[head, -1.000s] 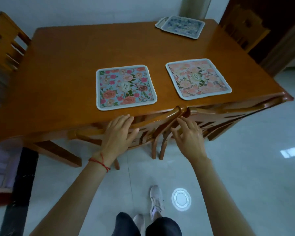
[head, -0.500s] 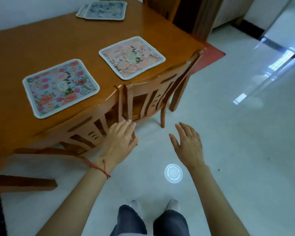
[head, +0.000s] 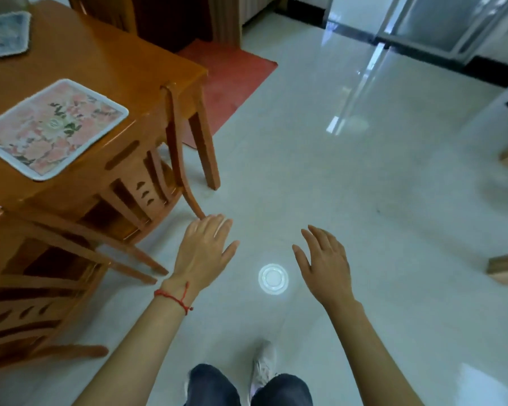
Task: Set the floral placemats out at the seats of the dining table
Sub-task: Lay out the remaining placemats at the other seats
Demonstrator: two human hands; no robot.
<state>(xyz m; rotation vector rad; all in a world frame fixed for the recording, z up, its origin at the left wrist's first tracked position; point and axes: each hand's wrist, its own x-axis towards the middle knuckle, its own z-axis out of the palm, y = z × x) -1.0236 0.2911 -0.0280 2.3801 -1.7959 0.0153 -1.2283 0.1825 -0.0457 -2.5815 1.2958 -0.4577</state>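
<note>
Pale glossy floor tiles fill most of what we see. Our left hand and right hand hang over them with fingers loose, gripping nothing. One pink floral placemat lies at the dining table edge above a tucked-in chair, marking that seat; a bluish placemat sits at the far edge.

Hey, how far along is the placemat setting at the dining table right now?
Done: a pink floral placemat lies flat at the seat by the tucked-in chair. In hand: nothing; the left hand and right hand are open over the floor. Left: the blue-grey placemats at the dining table's far edge look not yet laid out.
</note>
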